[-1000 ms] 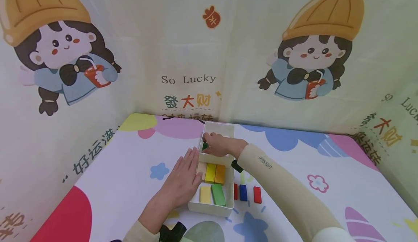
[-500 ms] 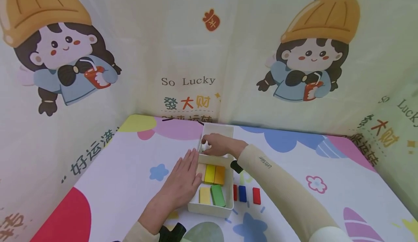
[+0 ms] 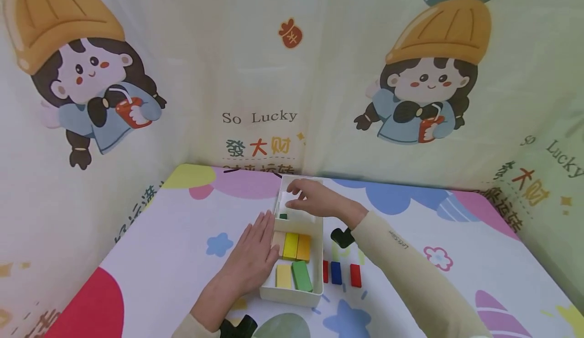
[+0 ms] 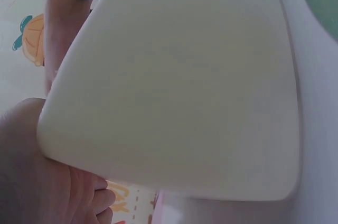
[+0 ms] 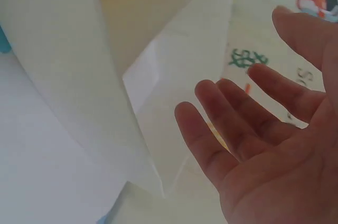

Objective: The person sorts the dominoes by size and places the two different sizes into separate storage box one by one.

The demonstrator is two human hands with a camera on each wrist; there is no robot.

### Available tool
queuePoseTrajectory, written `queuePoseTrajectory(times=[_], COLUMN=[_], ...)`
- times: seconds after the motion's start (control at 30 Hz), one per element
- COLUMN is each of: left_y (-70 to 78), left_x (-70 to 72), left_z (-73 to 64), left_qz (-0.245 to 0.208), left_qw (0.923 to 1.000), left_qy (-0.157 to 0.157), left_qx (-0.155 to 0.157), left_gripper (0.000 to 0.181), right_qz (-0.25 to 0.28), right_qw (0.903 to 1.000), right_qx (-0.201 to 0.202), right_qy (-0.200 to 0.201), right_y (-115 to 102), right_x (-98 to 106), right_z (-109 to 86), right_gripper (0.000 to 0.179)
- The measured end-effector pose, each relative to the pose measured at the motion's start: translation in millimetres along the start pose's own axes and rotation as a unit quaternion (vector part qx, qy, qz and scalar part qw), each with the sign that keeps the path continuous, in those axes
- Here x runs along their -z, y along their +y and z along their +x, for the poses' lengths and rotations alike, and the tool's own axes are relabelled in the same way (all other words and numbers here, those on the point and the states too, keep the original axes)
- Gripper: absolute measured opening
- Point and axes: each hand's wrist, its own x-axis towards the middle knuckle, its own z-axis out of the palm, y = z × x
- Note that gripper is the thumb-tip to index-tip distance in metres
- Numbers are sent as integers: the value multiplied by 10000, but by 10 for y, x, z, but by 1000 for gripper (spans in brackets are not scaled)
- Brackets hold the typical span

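A white two-compartment box (image 3: 292,298) stands on the table in the head view. My left hand (image 3: 252,257) lies with straight fingers along its left rim; in the left wrist view that hand (image 4: 58,182) is at the edge of the box's side wall (image 4: 174,86). Over the far compartment hovers my right hand (image 3: 315,199), its fingers parted and holding nothing; the right wrist view shows the same hand (image 5: 264,139) with spread fingers. A dark green block (image 3: 283,216) sits in the far compartment near the divider, partly hidden.
The near compartment holds a beige block (image 3: 278,239), a yellow block (image 3: 290,247), an orange block (image 3: 303,248), a pale yellow block (image 3: 283,276) and a green block (image 3: 302,276). Right of the box lie a blue block (image 3: 336,273) and red blocks (image 3: 356,275). A printed curtain (image 3: 255,74) rises behind.
My right hand has let go of the dark green block, opened its fingers and drawn up and slightly right. The left hand keeps its place at the box; the head view has shifted slightly.
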Motion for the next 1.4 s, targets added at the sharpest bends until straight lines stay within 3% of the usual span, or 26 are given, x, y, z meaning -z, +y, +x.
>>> queuePoseTrajectory(times=[0.2, 0.43, 0.8, 1.4], left_y=[-6, -17, -11, -5], left_x=[5, 4, 7, 18], left_z=[-21, -23, -29, -32], left_qz=[-3, -24, -24, -75], left_qw=[10000, 9999, 10000, 10000], left_qy=[-2, 27, 60, 49], left_qx=[28, 96, 51, 29], left_gripper=[68, 68, 67, 67], right_qz=[643, 886, 1298, 1664], right_qw=[9961, 9904, 9820, 9644], right_qx=[-7, -27, -170, -1284], right_qy=[604, 1065, 1362, 1602], right_y=[72, 180, 320, 433], right_x=[60, 5, -220, -566], right_z=[-283, -552, -945, -1387], right_gripper=[39, 35, 39, 35])
